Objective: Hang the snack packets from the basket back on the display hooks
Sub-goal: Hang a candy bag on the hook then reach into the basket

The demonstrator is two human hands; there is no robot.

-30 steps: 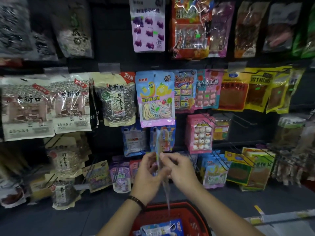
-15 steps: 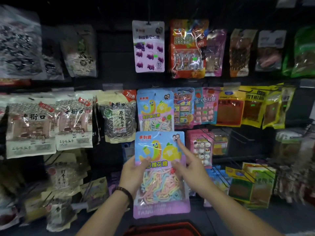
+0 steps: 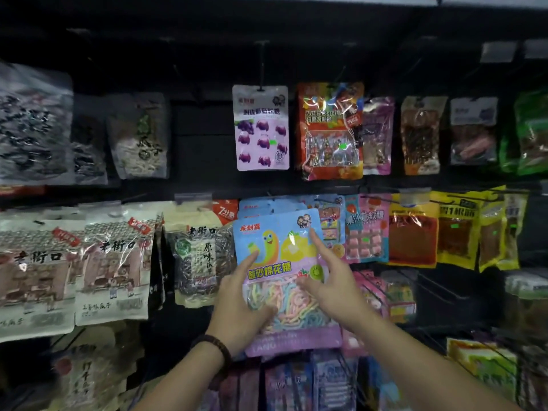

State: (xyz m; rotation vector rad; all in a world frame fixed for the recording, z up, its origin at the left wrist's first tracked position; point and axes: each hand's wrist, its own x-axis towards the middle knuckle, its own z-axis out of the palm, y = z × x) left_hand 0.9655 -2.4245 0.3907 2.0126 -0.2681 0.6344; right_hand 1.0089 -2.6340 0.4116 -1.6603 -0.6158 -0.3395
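A blue and purple packet of pastel candy strings (image 3: 281,256) is held flat against the middle row of the display, over identical packets (image 3: 261,204) hanging behind it. My left hand (image 3: 240,304) grips its lower left edge, thumb across the front. My right hand (image 3: 332,280) holds the right side, forefinger stretched up toward the top corner. The packet's top edge sits at the hook level of that row; the hook itself is hidden. The basket is out of view.
A purple grape-gummy packet (image 3: 261,127) and a red packet (image 3: 330,130) hang above. Sunflower-seed bags (image 3: 198,253) hang just left, pink candy packets (image 3: 367,229) and yellow packets (image 3: 456,229) to the right. Bare metal hooks (image 3: 427,283) jut out at lower right.
Both hands have lifted the candy-string packet from below the middle row up over the matching packets hanging there. The view has tilted up, and the red basket has dropped out of sight.
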